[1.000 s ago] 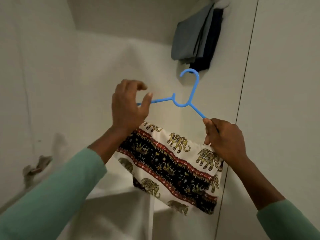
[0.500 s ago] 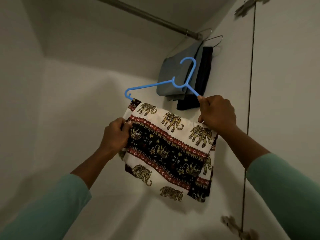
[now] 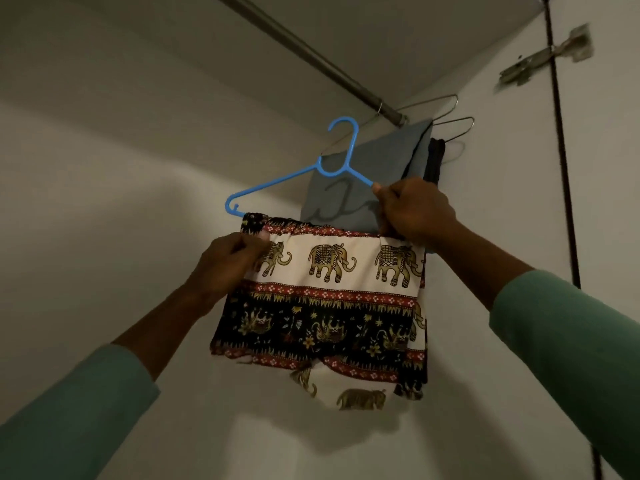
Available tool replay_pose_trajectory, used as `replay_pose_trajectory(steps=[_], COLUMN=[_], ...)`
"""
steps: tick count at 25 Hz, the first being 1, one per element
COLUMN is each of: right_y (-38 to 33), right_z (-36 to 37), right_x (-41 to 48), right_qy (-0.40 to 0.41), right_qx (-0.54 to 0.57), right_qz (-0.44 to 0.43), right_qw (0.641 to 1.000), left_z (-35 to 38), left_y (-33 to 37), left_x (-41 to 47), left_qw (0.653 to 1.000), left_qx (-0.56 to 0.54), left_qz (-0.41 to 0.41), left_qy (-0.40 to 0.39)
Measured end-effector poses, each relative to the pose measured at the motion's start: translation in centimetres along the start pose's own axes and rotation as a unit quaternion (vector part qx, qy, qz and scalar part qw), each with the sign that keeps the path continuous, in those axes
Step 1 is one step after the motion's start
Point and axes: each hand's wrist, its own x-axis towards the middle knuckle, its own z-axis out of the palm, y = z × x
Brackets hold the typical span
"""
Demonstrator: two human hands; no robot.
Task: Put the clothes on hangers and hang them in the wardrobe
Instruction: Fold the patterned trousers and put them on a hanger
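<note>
While the right hand grips the blue plastic hanger's right arm, the left hand pinches the elephant-print shorts at their upper left edge; shorts drape below the hanger, beneath the wardrobe rail.

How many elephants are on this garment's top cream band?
3: left elephant, partly under the left hand; middle elephant; right elephant, below the right hand holding the blue hanger. Others may wrap behind the garment.

My right hand covers the right arm of the blue hanger, and the elephant-print cloth hides its lower bar. The rail runs off the top edge, and the door hinge is blurred.
</note>
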Motion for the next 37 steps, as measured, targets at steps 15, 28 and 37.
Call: replay_pose_trajectory(steps=[15,28,37], right_y=[-2.9,-4.1,-0.2], right_z=[-0.9,-3.6,-2.2], right_x=[8.3,18.4,15.6], right_qy=[0.150,0.111,0.092], right_qx=[-0.283,-0.392,-0.421], right_qz=[-0.054,0.001,0.001], right_qw=[0.946,0.913,0.902], left_z=[4.7,14.9,17.4], left_y=[2.2,4.9,0.6], left_x=[12.4,15.4,13.2], left_qw=[0.939,0.933,0.952], left_qx=[0.058,0.051,0.077], left_qz=[0.144,0.351,0.294], left_qy=[0.307,0.061,-0.046])
